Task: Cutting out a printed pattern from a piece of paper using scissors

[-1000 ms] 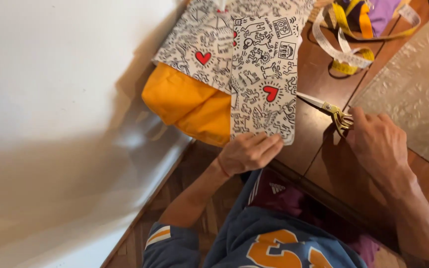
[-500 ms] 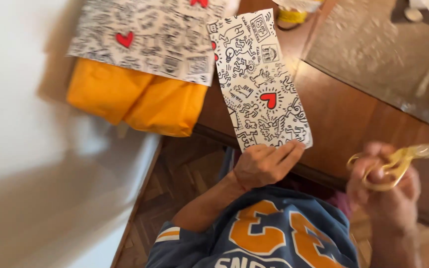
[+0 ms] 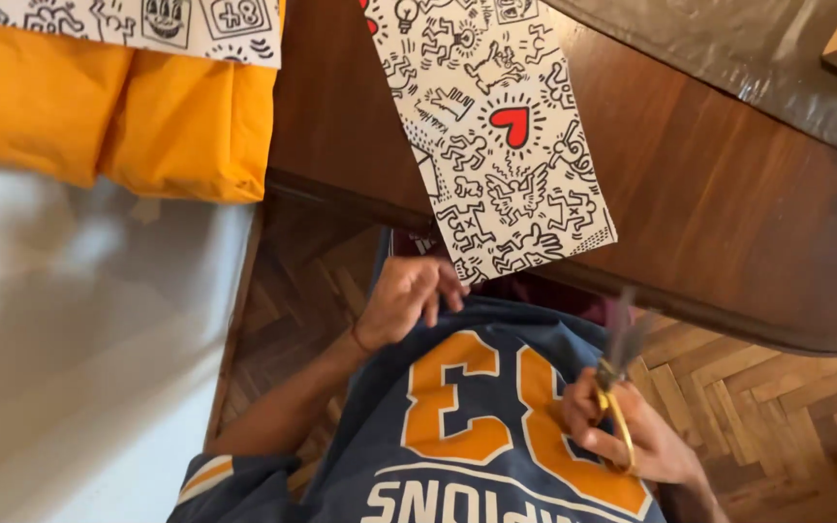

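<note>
At the table's near edge, both hands grip cutting work.
Left hand (image 3: 409, 298) fingers pinch the doodle-printed paper strip (image 3: 491, 136), which hangs over the wooden table (image 3: 728, 203); right hand (image 3: 632, 436) fingers are looped through gold scissors (image 3: 617, 387), blades blurred, above the blue jersey (image 3: 477, 426).

A strip of matt paper (image 3: 496, 145), white with black doodles and red hearts, lies over the edge of a worktop (image 3: 728, 223) of dark, polished wood with a smooth sheen. The right hand (image 3: 632, 436) holds scissors (image 3: 617, 407) with shiny gold-coloured metal handles; the blades are blurred. Orange cloth (image 3: 118, 116), soft and matt, lies folded under more printed paper. The floor (image 3: 777, 407) is herringbone wood parquet. The shirt (image 3: 477, 416) is blue knit cloth.
</note>
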